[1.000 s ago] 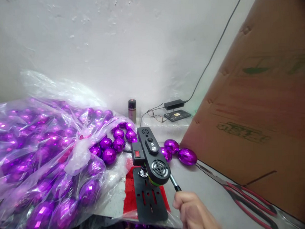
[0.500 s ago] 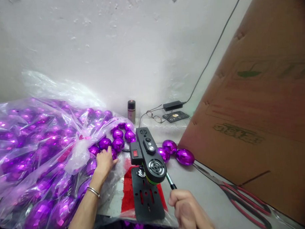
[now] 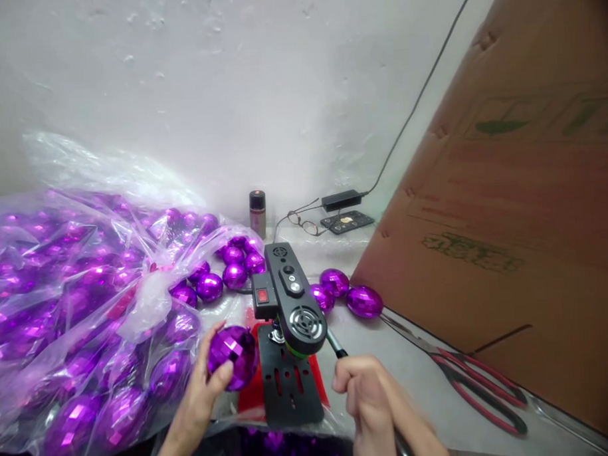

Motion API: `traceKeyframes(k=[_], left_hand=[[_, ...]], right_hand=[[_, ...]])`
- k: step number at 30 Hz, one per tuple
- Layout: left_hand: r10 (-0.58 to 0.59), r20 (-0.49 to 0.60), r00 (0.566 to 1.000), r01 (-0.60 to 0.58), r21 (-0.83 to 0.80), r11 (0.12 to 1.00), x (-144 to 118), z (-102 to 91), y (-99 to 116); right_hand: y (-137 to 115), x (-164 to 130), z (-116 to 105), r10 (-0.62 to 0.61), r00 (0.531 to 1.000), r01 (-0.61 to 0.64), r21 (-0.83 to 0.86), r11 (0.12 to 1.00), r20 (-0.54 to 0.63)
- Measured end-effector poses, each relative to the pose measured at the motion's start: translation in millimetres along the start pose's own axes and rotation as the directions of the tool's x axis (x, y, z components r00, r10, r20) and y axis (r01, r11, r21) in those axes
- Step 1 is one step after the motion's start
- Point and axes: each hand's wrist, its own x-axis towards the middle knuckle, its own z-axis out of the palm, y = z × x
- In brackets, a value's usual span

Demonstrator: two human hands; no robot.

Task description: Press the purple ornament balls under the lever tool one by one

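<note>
My left hand [image 3: 202, 384] is closed around a shiny purple faceted bauble [image 3: 233, 358], thumb across its front, just left of a small black machine [image 3: 296, 298]. The machine has a red switch [image 3: 262, 295], round grilles and a slotted black base plate [image 3: 292, 395]. Curled fingers of my right hand [image 3: 367, 402] grip a slim rod [image 3: 337, 344] with a silver shaft and dark handle. The rod's far end is close to the machine's right side; I cannot tell whether they are joined. Several loose purple baubles [image 3: 209, 286] lie left of the machine.
A clear plastic bag [image 3: 151, 293] full of purple baubles fills the left. More baubles [image 3: 365, 302] and large red-handled scissors [image 3: 482, 385] lie right, beside a cardboard box [image 3: 507, 214]. Behind are a bottle [image 3: 257, 213], glasses [image 3: 310, 227], a phone [image 3: 347, 221] and an adapter [image 3: 341, 200].
My left hand has come back from the loose baubles towards me, now with a purple bauble in it. My right hand keeps its grip on the rod. The view has shifted slightly.
</note>
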Motion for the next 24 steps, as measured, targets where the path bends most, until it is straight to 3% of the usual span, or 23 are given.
traceKeyframes(k=[3, 7, 12, 17, 24], left_hand=[[0.02, -0.01, 1.0, -0.019, 0.115, 0.993, -23.6, 30.5, -32.5], [0.081, 0.028, 0.996, -0.085, 0.262, 0.961, -25.6, 53.4, -56.1], [0.167, 0.155, 0.974, -0.21, 0.325, 0.922, -14.0, 60.6, -54.6], [0.271, 0.146, 0.951, -0.307, 0.394, 0.866, -12.3, 72.2, -54.1], [0.236, 0.24, 0.942, -0.329, 0.512, 0.794, -7.4, 76.1, -56.9]], right_hand=[[-2.4, 7.7, -0.6, -0.023, 0.998, 0.023, -0.005, 1.0, 0.051], [-4.5, 9.1, -1.5, -0.019, 0.998, 0.021, -0.027, 0.999, 0.066], [-2.9, 3.7, -2.0, 0.003, 0.999, -0.003, -0.006, 1.0, 0.042], [0.5, 2.6, -4.7, 0.01, 0.998, -0.01, 0.003, 1.0, 0.055], [-1.2, 3.4, -4.1, -0.029, 0.998, 0.028, 0.013, 1.0, 0.059]])
